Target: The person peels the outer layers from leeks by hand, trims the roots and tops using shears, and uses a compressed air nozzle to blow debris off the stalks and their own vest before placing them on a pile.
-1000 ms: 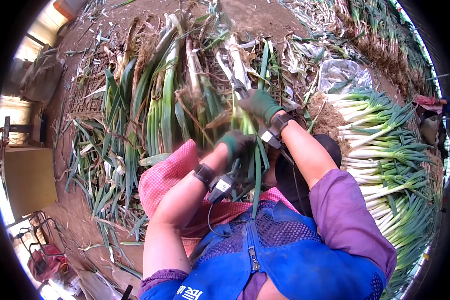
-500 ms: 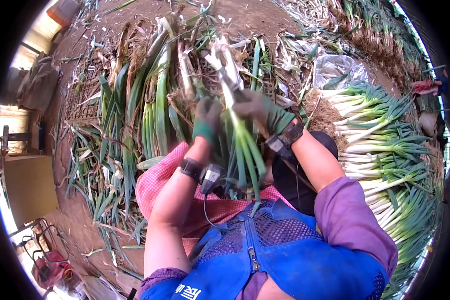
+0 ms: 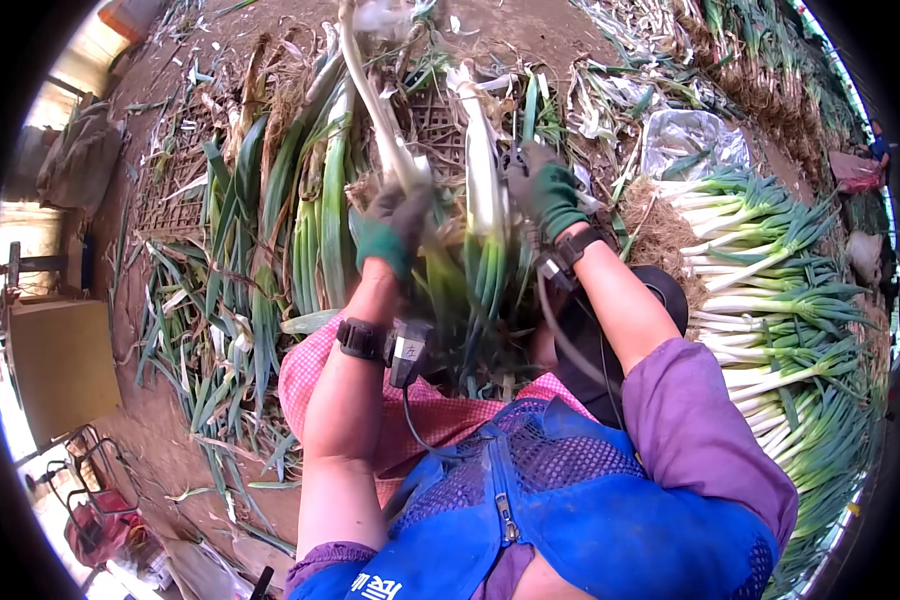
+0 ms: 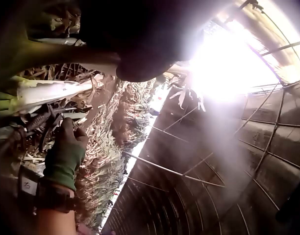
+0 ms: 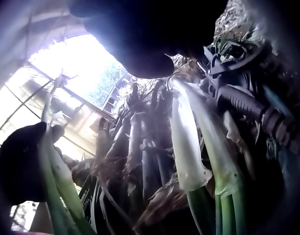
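In the head view my gloved left hand [image 3: 395,222] grips a green onion [image 3: 375,105], its pale shaft pointing away and up. Its root end is blurred. My gloved right hand [image 3: 548,190] holds a black air blow gun [image 5: 243,103], whose lever and hose fitting show in the right wrist view. Between the hands lies another green onion [image 3: 484,190], white shaft away from me, green leaves toward my lap. The right wrist view shows a loose strip of white skin [image 5: 185,147] along its shaft. A dark hand shape hides the top of each wrist view.
Untrimmed green onions [image 3: 320,210] lie piled on the left over a brown woven crate [image 3: 170,195]. Clean green onions [image 3: 750,300] are stacked in a row on the right. Behind them sits a plastic-lined tray [image 3: 685,140]. A grey hose [image 3: 560,335] runs below my right wrist.
My left hand has moved from low at the leaves, up and left, and now grips an onion. My right hand has moved right, away from the middle onion, with the blow gun.
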{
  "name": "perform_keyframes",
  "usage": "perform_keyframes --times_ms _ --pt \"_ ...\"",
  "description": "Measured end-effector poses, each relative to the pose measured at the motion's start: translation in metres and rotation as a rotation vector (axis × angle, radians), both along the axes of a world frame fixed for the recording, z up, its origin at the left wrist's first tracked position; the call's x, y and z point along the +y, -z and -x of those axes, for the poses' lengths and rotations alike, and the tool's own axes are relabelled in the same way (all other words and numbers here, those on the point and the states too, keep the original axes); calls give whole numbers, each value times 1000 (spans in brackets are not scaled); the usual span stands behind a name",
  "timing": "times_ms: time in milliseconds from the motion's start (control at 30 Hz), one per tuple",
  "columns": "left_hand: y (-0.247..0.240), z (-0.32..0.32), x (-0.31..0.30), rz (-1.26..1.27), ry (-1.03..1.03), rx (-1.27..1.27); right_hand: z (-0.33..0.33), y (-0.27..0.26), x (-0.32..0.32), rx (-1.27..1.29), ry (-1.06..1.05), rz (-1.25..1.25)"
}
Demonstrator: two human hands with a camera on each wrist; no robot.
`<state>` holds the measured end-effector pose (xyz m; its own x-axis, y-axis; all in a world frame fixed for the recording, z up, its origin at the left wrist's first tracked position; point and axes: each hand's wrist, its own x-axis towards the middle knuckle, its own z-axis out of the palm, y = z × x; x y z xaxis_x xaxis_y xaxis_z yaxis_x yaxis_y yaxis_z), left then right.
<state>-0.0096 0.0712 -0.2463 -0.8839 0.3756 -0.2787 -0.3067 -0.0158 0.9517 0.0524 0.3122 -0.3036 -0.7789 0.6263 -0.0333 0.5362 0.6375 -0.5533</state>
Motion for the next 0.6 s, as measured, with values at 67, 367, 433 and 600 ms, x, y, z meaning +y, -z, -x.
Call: perform_keyframes --times_ms 67,367,433,600 --pt "-6 -14 8 17 42 -20 -2 -27 -26 -286 -97 306" --pt "16 -14 5 -166 67 -27 10 4 -45 -422 -66 433" --pt "17 -6 2 -137 7 15 8 37 -40 -167 -187 572" --pt "3 6 -5 -10 -66 -116 -25 -20 -66 143 -149 797"
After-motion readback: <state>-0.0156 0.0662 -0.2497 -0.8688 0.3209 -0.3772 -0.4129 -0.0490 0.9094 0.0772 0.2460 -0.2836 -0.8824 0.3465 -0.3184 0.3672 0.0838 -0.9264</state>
